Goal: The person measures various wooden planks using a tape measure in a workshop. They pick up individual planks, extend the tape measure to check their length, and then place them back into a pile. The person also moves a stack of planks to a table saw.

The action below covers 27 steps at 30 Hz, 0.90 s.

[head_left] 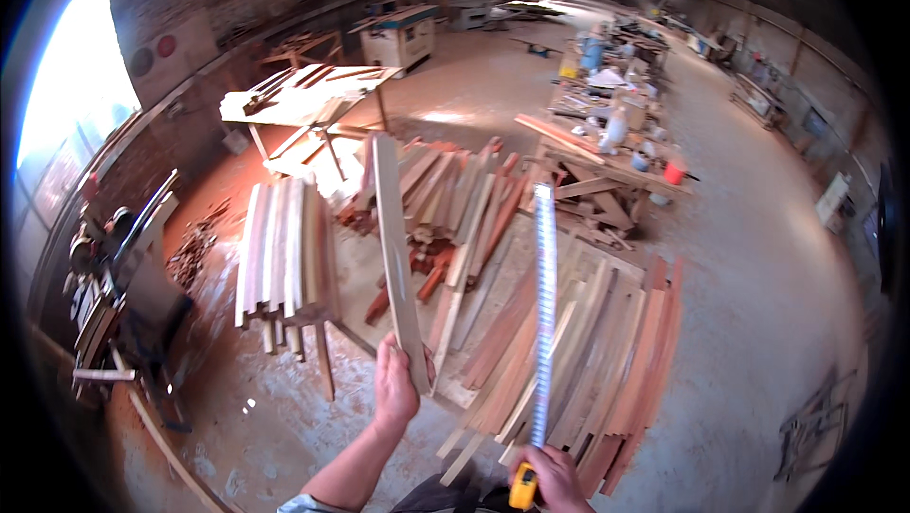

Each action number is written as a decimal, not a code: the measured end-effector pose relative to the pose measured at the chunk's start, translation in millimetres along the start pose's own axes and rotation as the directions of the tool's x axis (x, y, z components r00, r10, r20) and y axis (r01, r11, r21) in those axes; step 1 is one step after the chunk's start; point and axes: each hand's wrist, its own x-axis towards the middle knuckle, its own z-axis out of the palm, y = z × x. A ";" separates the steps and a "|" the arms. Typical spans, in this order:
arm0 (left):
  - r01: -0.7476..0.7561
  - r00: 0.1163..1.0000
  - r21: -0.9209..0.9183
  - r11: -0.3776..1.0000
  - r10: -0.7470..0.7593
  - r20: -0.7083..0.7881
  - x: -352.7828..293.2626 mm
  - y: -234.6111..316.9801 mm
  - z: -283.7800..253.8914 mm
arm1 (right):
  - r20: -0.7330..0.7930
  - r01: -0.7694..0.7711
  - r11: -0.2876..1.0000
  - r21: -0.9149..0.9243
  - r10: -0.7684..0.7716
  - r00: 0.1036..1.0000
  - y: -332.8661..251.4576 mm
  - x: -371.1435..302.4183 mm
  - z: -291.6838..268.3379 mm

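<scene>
My left hand (pixel 396 382) is closed round the near end of a pale wooden board (pixel 393 247), which rises away from me at a steep tilt. In my right hand (pixel 555 477) sits a tape measure (pixel 523 486) with a yellow case. Its long white blade (pixel 544 314) is pulled out and points away from me, apart from the board. Beneath the blade lie several wooden strips (pixel 607 352), pale and reddish, spread side by side. Left of the board is a stack of planks (pixel 284 247).
Beyond the board more timber (pixel 445 191) is piled. A sunlit table (pixel 313 86) stands far left, and a cluttered workbench (pixel 616 115) far right. A machine (pixel 133 295) stands at the left, near wood scraps (pixel 194 247) on the floor.
</scene>
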 end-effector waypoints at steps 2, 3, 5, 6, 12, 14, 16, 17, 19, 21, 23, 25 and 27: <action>0.084 0.995 -0.036 0.996 -0.082 0.058 -22.4 -12.6 22.4 | 0.101 -0.002 1.000 0.018 0.000 0.995 -29.0 6.5 19.7; 0.115 0.990 -0.051 0.992 -0.110 0.090 -30.8 -19.2 30.5 | 0.119 0.037 0.999 0.025 -0.040 0.992 -30.4 12.8 25.9; 0.162 0.977 -0.087 0.983 -0.147 0.154 -43.0 -33.9 38.4 | 0.102 0.039 0.999 -0.004 -0.038 0.994 -28.2 21.4 29.9; 0.184 0.970 -0.102 0.978 -0.164 0.180 -46.1 -38.3 42.5 | 0.107 0.047 0.997 0.066 -0.054 0.993 -26.0 24.5 33.0; 0.221 0.955 -0.035 0.975 -0.210 0.208 -59.7 -41.1 58.1 | 0.107 0.075 0.997 0.026 -0.077 0.991 -13.9 24.2 29.6; 0.179 0.962 0.042 0.983 -0.184 0.200 -61.0 -47.5 55.2 | 0.100 0.076 0.996 0.040 -0.080 0.992 -13.5 26.1 31.0; 0.172 0.963 0.136 0.976 -0.195 0.187 -55.8 -46.0 59.8 | 0.109 0.038 0.998 0.046 -0.043 0.993 -4.0 31.4 31.5; 0.105 0.969 0.190 0.976 -0.143 0.200 -53.9 -42.6 63.7 | 0.094 0.033 0.997 0.066 -0.040 0.995 -5.2 32.1 32.7; 0.135 0.971 0.166 0.977 -0.164 0.175 -55.4 -42.9 68.7 | 0.075 -0.002 0.995 0.102 -0.005 0.997 -11.7 28.3 34.7; 0.233 0.956 0.071 0.970 -0.242 0.165 -56.9 -28.8 80.5 | 0.126 0.029 0.991 0.130 -0.046 0.991 -11.1 24.3 34.3; 0.332 0.928 -0.016 0.943 -0.323 0.187 -53.8 -26.3 93.6 | 0.116 0.033 0.981 0.189 -0.056 0.992 -5.5 25.7 29.7; 0.335 0.931 -0.053 0.941 -0.322 0.170 -51.9 -33.1 93.9 | 0.123 0.014 0.977 0.213 -0.041 0.992 -2.0 28.6 30.8; 0.335 0.931 -0.060 0.940 -0.321 0.171 -50.8 -35.4 93.3 | 0.120 0.007 0.978 0.209 -0.033 0.992 -1.6 31.2 30.5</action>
